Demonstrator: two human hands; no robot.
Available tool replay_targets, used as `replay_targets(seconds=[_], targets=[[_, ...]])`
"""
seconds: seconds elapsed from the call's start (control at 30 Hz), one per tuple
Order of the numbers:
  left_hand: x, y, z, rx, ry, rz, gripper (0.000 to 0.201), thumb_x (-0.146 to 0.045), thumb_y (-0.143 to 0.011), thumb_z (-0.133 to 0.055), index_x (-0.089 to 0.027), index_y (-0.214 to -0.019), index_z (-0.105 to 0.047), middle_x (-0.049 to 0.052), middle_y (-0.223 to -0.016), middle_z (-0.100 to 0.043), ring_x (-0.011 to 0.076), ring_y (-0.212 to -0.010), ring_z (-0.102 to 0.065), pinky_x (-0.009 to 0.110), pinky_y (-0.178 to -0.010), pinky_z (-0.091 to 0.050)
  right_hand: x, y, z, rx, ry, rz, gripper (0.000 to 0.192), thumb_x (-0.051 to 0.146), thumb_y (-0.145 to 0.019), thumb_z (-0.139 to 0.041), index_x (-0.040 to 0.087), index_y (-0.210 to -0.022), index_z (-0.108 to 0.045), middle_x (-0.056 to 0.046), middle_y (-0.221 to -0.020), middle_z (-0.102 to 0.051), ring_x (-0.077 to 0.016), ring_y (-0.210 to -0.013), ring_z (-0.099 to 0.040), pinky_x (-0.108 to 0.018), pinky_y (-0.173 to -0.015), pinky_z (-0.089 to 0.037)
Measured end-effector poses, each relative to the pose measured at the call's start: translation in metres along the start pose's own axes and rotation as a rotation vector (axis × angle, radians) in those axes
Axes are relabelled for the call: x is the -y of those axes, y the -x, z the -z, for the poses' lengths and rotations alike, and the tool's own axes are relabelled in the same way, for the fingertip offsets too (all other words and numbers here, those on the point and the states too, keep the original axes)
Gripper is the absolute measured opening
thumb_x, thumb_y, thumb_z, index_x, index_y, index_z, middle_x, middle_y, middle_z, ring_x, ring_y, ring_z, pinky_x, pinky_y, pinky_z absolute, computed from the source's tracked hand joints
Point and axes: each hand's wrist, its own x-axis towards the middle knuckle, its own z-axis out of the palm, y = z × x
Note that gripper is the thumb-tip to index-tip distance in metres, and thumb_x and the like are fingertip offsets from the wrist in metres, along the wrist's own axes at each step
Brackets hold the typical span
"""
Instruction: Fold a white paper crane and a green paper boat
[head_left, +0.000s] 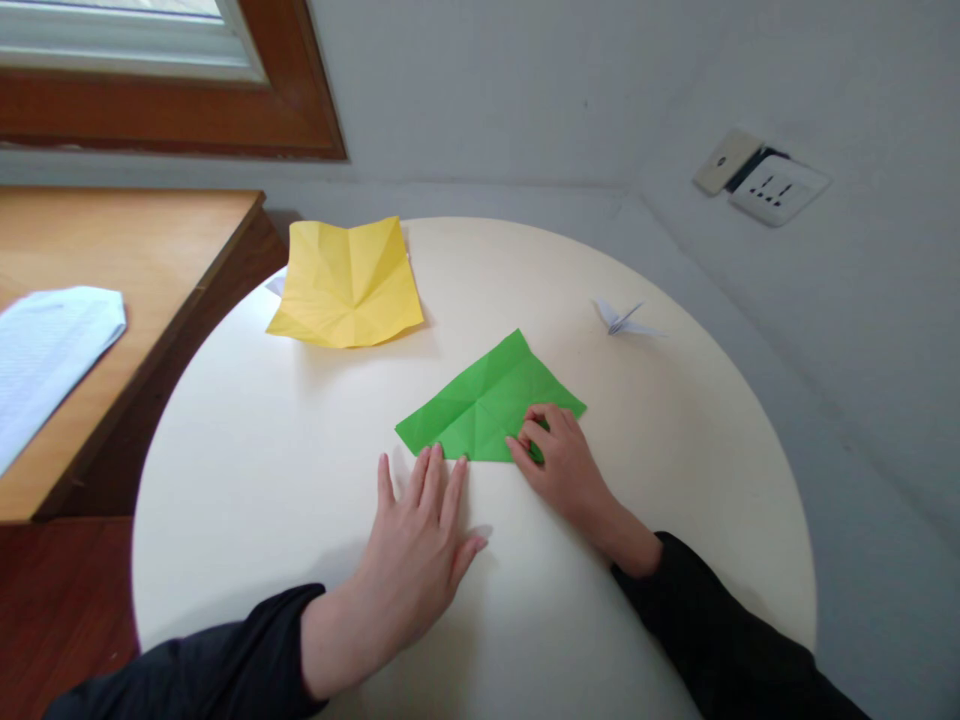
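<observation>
A creased sheet of green origami paper [484,395] lies on the round white table, with a fold along its near edge. My left hand [412,560] is open and palm down, its fingers spread; the fingertips rest on the paper's near left edge. At the paper's near right side, my right hand [559,460] is closed, thumb and curled fingers on the edge, with a bit of green showing between them. The part of the sheet under the right fingers is hidden.
A creased yellow paper [349,285] lies at the table's [247,480] far left, partly over something white. A small white paper crane [621,320] stands at the far right. Left is a wooden desk [150,240] with a folded printed sheet [56,350]. Wall sockets [776,185] are at right.
</observation>
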Motion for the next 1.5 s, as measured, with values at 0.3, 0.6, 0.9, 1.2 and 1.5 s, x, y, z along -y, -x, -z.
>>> replay_targets(seconds=[0.3, 0.6, 0.9, 1.2, 1.5], targets=[[0.004, -0.006, -0.002, -0.023, -0.027, -0.032, 0.058, -0.045, -0.092, -0.031, -0.005, -0.129, -0.05, 0.023, -0.125, -0.056, 0.0352, -0.12, -0.047, 0.063, -0.106, -0.023, 0.001, 0.001, 0.001, 0.008, -0.007, -0.008, 0.019, 0.019, -0.083, -0.055, 0.019, -0.064, -0.051, -0.009, -0.088, -0.055, -0.0224, -0.083, -0.05, -0.039, -0.077, -0.044], [0.004, -0.008, -0.007, -0.075, -0.011, -0.072, 0.056, -0.042, -0.093, -0.031, -0.002, -0.127, -0.052, 0.02, -0.13, -0.054, 0.0337, -0.118, -0.049, 0.055, -0.106, -0.028, 0.001, 0.0, 0.0, 0.018, -0.007, -0.019, 0.019, 0.019, -0.082, -0.055, 0.019, -0.064, -0.052, -0.01, -0.089, -0.055, -0.0226, -0.084, -0.049, -0.039, -0.077, -0.044], [0.002, -0.012, -0.015, -0.054, 0.079, -0.104, 0.056, -0.043, -0.093, -0.033, -0.004, -0.131, -0.046, 0.019, -0.134, -0.05, 0.0322, -0.123, -0.045, 0.048, -0.106, -0.03, 0.008, 0.0, -0.001, 0.006, 0.019, -0.024, 0.017, 0.019, -0.083, -0.053, 0.019, -0.066, -0.054, -0.01, -0.089, -0.055, -0.0236, -0.084, -0.049, -0.039, -0.076, -0.043], [0.001, -0.012, -0.014, -0.052, 0.095, -0.107, 0.055, -0.045, -0.092, -0.035, -0.011, -0.134, -0.044, 0.017, -0.136, -0.049, 0.0337, -0.122, -0.046, 0.051, -0.104, -0.031, 0.024, 0.0, 0.0, 0.061, 0.026, -0.023, 0.011, 0.018, -0.083, -0.053, 0.019, -0.072, -0.056, -0.01, -0.091, -0.057, -0.0236, -0.085, -0.05, -0.038, -0.076, -0.042], [0.004, -0.009, -0.013, -0.058, 0.105, -0.108, 0.054, -0.047, -0.092, -0.035, -0.016, -0.135, -0.044, 0.015, -0.137, -0.048, 0.0333, -0.123, -0.047, 0.053, -0.103, -0.033, 0.011, 0.0, 0.0, 0.067, 0.075, -0.069, 0.023, 0.023, -0.086, -0.049, 0.017, -0.107, -0.055, -0.013, -0.114, -0.06, -0.026, -0.106, -0.054, -0.04, -0.088, -0.037]])
